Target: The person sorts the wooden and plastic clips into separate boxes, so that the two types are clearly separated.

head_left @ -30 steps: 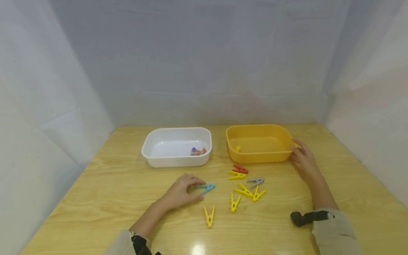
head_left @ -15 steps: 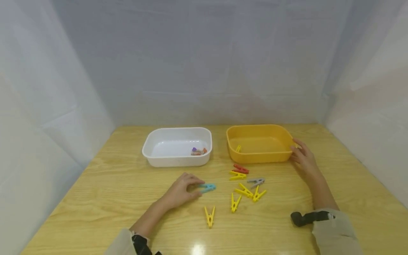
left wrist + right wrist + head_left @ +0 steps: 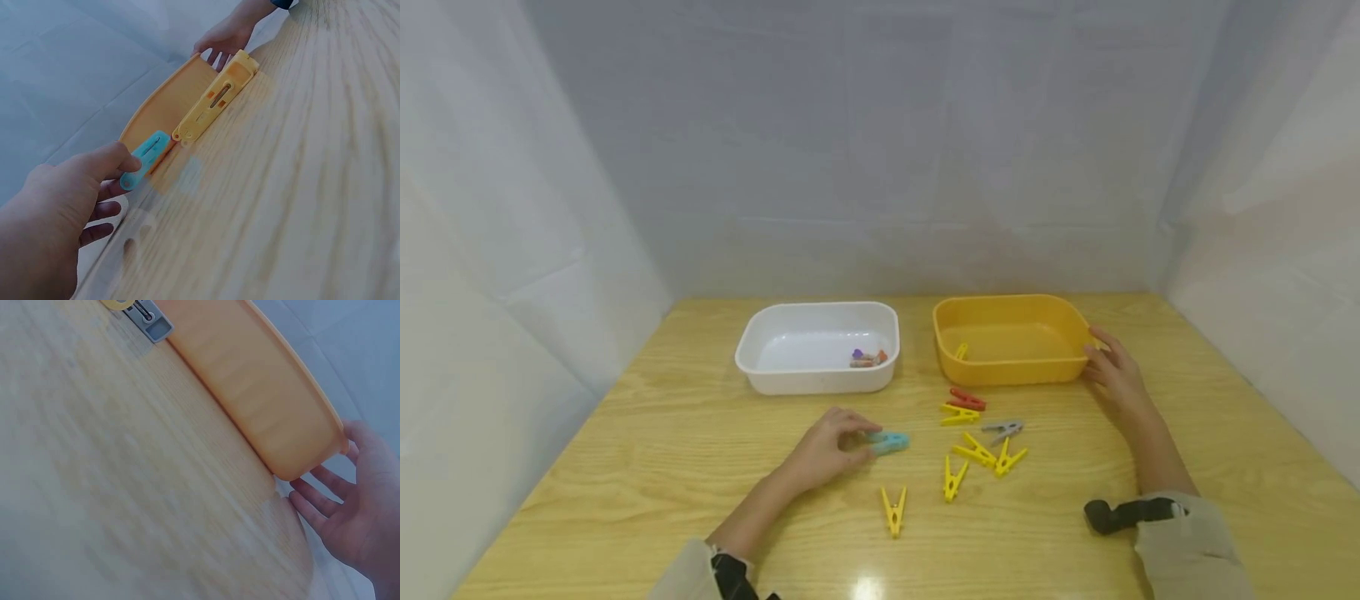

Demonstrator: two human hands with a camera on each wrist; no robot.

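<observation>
Two tubs were counted, one white tub (image 3: pixel 817 346) and one yellow tub (image 3: pixel 1009 339). Five yellow pegs (image 3: pixel 892 509), one blue peg (image 3: pixel 888 442), one red peg (image 3: pixel 967 399) and one grey peg (image 3: pixel 1003 428) were seen loose.

Two tubs sit side by side at the back of the tabletop (image 3: pixel 647 433), the left tub (image 3: pixel 817 379) beside the right tub (image 3: pixel 1009 371). Before them lie scattered pegs (image 3: pixel 976 450). One peg (image 3: pixel 889 442) lies left of that cluster.

Left hand (image 3: pixel 823 450) pinching, right hand (image 3: pixel 1116 371) flat.
</observation>
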